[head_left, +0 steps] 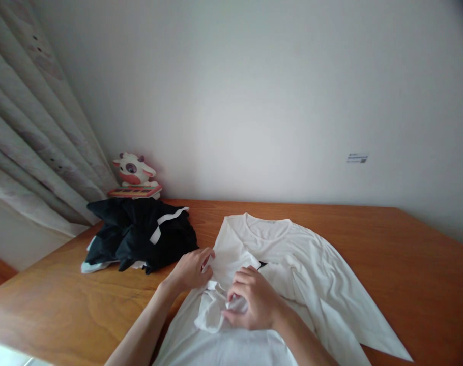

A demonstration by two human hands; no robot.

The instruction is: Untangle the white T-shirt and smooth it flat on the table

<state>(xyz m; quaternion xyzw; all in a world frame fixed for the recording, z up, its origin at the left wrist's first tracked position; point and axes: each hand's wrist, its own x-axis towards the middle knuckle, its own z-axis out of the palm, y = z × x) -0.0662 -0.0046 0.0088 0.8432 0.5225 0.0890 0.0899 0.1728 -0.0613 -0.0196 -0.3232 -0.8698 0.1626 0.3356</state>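
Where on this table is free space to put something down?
Bare wood of the table lies right of the white shirt, and at the near left, before the black clothes. It is crowded in the middle, where the left hand and right hand grip the shirt.

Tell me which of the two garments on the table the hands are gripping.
The white shirt, spread flat mid-table. Both the left hand and right hand pinch its bunched sleeve; the black garment lies crumpled, untouched, to the left.

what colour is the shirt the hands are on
White shirt, seen in the head view.
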